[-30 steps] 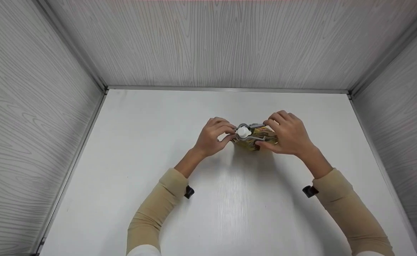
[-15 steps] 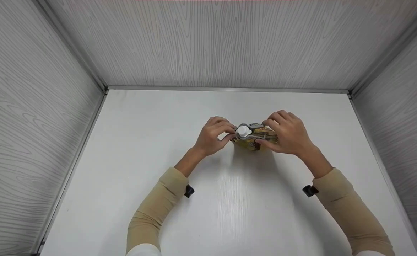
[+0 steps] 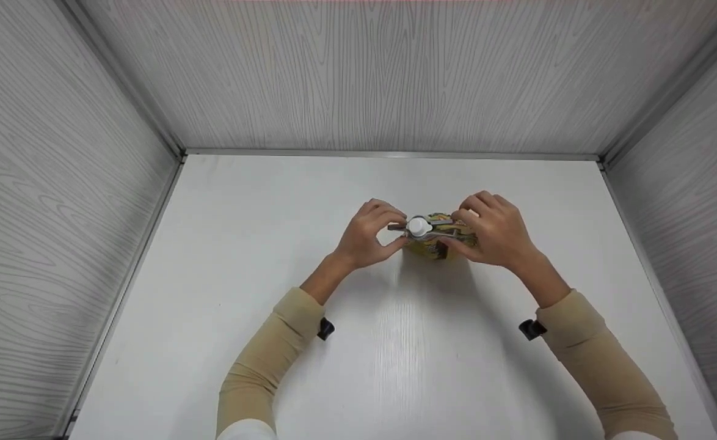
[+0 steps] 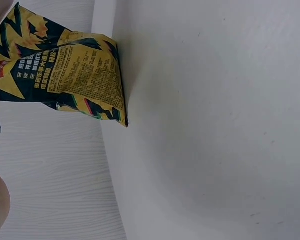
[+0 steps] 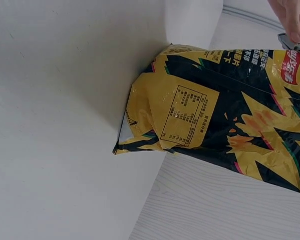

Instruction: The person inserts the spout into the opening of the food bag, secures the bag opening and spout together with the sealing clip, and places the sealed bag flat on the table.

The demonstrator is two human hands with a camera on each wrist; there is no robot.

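A yellow-and-black snack bag (image 5: 225,110) stands upright on the table. Across its top lies a grey bag clip (image 3: 443,222) with a round white cap (image 3: 419,227); its two long arms extend right toward my right hand. My right hand (image 3: 499,232) pinches the arms and bag top between thumb and fingers. At the clip's other end is my left hand (image 3: 364,235), with thumb and fingers apart either side of a short grey tab (image 3: 396,227). In the left wrist view, the bag's printed side (image 4: 84,70) shows, and most of that hand is out of frame.
The white table (image 3: 261,244) is bounded by grey wood-grain panels (image 3: 358,73) at the back and both sides. A metal strip (image 3: 389,153) runs along the table's back edge. Black wrist cameras (image 3: 325,329) sit at both cuffs.
My left fingers and thumb have spread apart, and the clip's short tab now shows between them. The clip's arms have drawn closer together under my right hand.
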